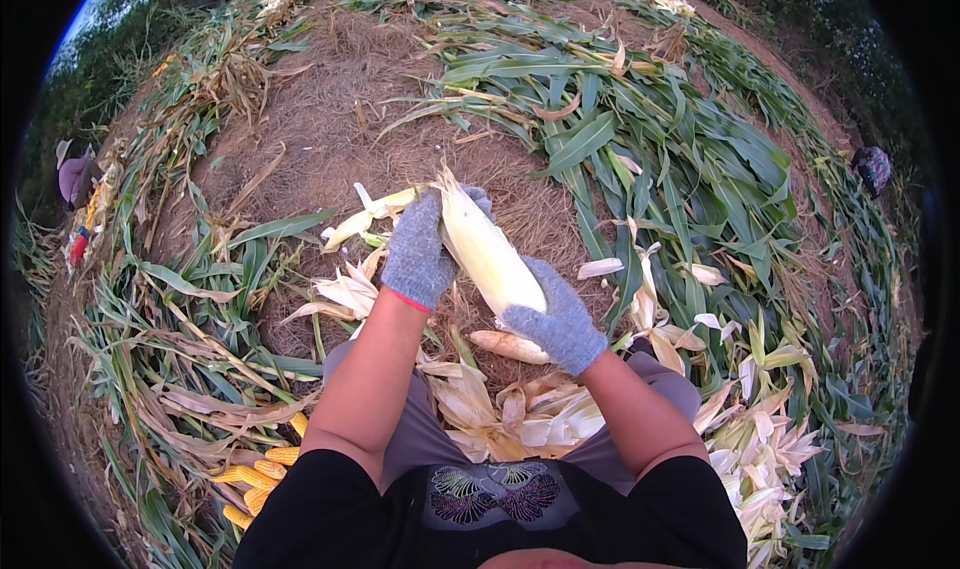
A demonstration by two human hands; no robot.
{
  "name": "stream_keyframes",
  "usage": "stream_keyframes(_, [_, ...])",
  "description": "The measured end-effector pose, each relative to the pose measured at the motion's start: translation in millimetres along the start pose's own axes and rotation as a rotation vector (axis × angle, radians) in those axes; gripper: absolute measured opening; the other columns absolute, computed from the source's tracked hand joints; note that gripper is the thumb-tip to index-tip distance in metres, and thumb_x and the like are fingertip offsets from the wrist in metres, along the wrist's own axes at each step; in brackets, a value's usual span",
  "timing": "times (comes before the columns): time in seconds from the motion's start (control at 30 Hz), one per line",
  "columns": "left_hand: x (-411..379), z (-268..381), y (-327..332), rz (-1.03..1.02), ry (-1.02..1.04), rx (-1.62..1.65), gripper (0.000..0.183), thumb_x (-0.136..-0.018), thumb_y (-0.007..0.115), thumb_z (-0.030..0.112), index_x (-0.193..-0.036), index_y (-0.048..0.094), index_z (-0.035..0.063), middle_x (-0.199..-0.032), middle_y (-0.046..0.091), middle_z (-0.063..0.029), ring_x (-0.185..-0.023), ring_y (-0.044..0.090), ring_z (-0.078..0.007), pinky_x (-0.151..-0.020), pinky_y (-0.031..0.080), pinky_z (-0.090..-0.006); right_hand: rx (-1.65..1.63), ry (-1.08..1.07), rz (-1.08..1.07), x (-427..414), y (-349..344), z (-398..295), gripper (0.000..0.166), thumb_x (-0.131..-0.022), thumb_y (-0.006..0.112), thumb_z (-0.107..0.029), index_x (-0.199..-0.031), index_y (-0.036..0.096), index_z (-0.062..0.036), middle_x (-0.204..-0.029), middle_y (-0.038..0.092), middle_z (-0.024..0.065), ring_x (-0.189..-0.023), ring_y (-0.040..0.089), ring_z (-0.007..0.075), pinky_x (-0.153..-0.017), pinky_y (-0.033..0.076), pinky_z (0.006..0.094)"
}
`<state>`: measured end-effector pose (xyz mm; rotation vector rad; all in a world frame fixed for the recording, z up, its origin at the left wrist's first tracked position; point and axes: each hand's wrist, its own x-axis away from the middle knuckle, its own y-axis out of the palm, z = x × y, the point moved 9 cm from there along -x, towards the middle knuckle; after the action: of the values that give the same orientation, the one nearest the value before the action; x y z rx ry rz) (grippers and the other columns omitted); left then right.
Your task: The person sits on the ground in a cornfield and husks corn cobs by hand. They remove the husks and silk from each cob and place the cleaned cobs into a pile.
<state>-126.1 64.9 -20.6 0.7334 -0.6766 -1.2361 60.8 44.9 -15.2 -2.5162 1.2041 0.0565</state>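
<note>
An ear of corn in its pale husk [487,250] is held between my two grey-gloved hands, tilted with its pointed tip away from me. My left hand [424,246] grips it near the tip, its fingers partly hidden behind the husk. Around the thick lower end my right hand [559,318] is closed. Below the ear, another corn ear in a brownish husk [510,346] lies on the ground, partly covered by my right hand. Loose husks [517,419] are heaped between my legs.
Husked yellow ears [259,479] lie at my lower left. Cut green cornstalks [675,141] spread along the right, more stalks [202,359] on the left. Stripped husks [757,456] pile at lower right. People sit far left [75,175] and far right [871,170].
</note>
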Motion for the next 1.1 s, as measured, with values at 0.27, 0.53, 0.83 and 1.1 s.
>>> stream_keyframes(0.27, [6, 6, 29, -0.15, 0.022, -0.019, 0.052, -0.102, 0.043, 0.039, -0.122, 0.054, -0.0074, -0.119, 0.062, -0.0221, -0.107, 0.063, -0.0329, -0.094, 0.053, -0.0446, -0.199, 0.064, -0.014, -2, 3, 8, 0.082, -0.076, 0.077, -0.042, -0.137, 0.044, 0.0019, -0.126, 0.056, 0.0134, -0.115, 0.054, 0.0216, -0.099, 0.044, 0.0351])
stream_keyframes(0.53, [13, 9, 43, -0.194, 0.013, -0.054, 0.053, -0.101, 0.044, 0.044, -0.122, 0.055, -0.0042, -0.12, 0.062, -0.0228, -0.107, 0.063, -0.0353, -0.091, 0.055, -0.049, -0.197, 0.057, -0.047, -1, 3, 10, 0.078, -0.077, 0.079, -0.037, -0.137, 0.045, 0.0017, -0.127, 0.056, 0.0158, -0.117, 0.053, 0.0231, -0.101, 0.042, 0.0355])
stream_keyframes(0.83, [10, 5, 29, -0.184, 0.007, 0.064, 0.033, -0.1, 0.05, 0.032, -0.11, 0.057, 0.0013, -0.113, 0.064, -0.0219, -0.103, 0.064, -0.037, -0.088, 0.056, -0.0518, -0.016, 0.029, -0.066, 0, 4, 2, 0.081, -0.077, 0.078, -0.038, -0.138, 0.044, 0.0012, -0.128, 0.056, 0.0147, -0.117, 0.055, 0.0226, -0.101, 0.043, 0.0368])
stream_keyframes(1.1, [6, 2, 22, -0.212, 0.02, -0.057, 0.03, -0.101, 0.047, 0.023, -0.113, 0.056, -0.0028, -0.107, 0.065, -0.0192, -0.096, 0.066, -0.0313, -0.085, 0.057, -0.0446, 0.089, -0.049, -0.012, 0, 0, -16, 0.082, -0.075, 0.08, -0.044, -0.134, 0.047, 0.0026, -0.119, 0.06, 0.0226, -0.109, 0.06, 0.0301, -0.093, 0.047, 0.0388])
